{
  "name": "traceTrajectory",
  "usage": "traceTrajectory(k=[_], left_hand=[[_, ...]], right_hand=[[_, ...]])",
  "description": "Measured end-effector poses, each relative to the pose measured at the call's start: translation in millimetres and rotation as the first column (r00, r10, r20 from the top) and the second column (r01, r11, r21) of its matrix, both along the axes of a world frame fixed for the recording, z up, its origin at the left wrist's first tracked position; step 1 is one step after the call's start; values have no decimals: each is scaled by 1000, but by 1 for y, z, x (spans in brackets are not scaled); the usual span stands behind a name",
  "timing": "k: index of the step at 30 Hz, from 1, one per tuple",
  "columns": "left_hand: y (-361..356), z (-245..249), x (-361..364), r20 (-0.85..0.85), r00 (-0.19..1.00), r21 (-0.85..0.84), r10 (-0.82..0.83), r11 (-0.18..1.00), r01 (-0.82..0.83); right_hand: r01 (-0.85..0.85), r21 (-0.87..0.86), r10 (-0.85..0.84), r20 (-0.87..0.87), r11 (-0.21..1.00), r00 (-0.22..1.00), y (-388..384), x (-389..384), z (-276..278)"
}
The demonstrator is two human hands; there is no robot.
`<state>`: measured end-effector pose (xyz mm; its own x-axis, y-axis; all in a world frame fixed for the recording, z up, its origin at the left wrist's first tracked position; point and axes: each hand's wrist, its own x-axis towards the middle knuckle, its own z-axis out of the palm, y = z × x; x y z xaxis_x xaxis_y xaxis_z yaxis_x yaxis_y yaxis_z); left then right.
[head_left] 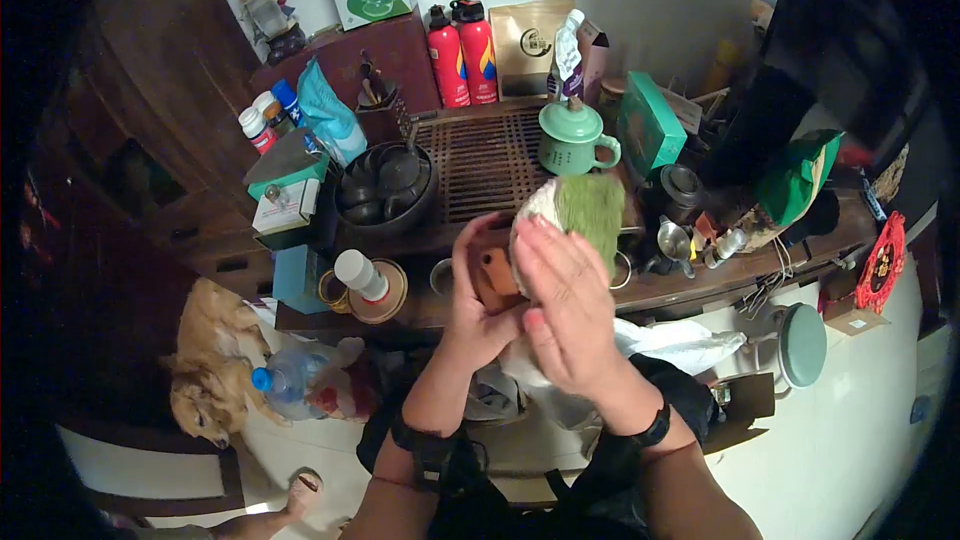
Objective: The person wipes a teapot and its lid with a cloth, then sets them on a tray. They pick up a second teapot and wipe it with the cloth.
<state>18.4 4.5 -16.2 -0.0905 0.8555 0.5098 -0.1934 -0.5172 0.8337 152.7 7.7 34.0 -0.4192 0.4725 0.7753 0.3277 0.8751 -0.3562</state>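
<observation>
My left hand (474, 305) is curled around an orange-brown object (497, 275), partly hidden by the fingers. My right hand (572, 315) holds a fuzzy green and white cloth (592, 220), its fingers pressed together along the white side. Both hands are close together in front of a slatted tea tray (480, 165). Just beyond the cloth stands a green lidded mug (570, 140). To the left of my hands sits a dark bowl (357, 225) with several small dark cups in it.
Two red bottles (463, 60) stand along the back. On the left are a white cylinder (360, 276) on a round stand and a blue-capped bottle (290, 380). A dog (215, 365) lies on the floor near a person's foot (305, 490). A stool (803, 345) is at right.
</observation>
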Motion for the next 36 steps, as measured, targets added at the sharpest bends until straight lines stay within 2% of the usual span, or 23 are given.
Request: traceTrajectory(k=[2,3,6,9,12,13,16,17,20,24,25,28,32,33,36], left_hand=[[-1,1,-1,-42,994,18,-99,995,100],[0,-2,2,13,992,-32,-128,991,128],[-1,0,10,71,997,-42,-35,998,38],[0,-8,9,273,960,-288,68,957,15],[15,-29,-10,486,874,-346,-6,917,198],[6,-8,-5,432,901,-299,34,948,107],[-4,15,-5,667,744,-315,-41,889,332],[-5,17,-6,649,758,-300,-70,891,340],[-7,19,-7,593,791,-261,-149,894,364],[-5,1,-17,553,789,-181,-268,886,428],[-5,0,-17,582,770,-173,-260,886,430],[-2,5,-13,624,744,-158,-240,893,421],[-2,5,-3,588,790,-171,-170,929,327],[-2,3,0,586,798,-179,-141,938,297],[-1,3,-1,498,858,-175,-125,955,241]], right_hand=[[18,0,-18,14,1000,1000,4,2,5],[30,-3,-30,31,1000,999,5,3,6],[42,7,-42,26,999,999,5,0,-1],[38,46,-39,7,998,999,3,-9,-14],[56,116,-60,30,992,998,-1,-19,-28],[43,152,-50,45,987,998,2,-18,-32],[-44,195,55,-55,980,997,12,-13,-35],[-39,212,73,-154,977,985,16,-14,-32],[-56,220,112,-251,974,961,22,-6,-23],[-15,151,75,-398,988,914,22,-2,-21],[-2,96,34,-326,995,945,20,5,-20],[-82,-97,42,-362,992,931,22,6,-21],[-279,-197,169,-442,940,881,19,-5,-18],[-231,-179,154,-364,956,919,21,-4,-22],[-297,-209,208,-363,931,908,25,2,-23]])
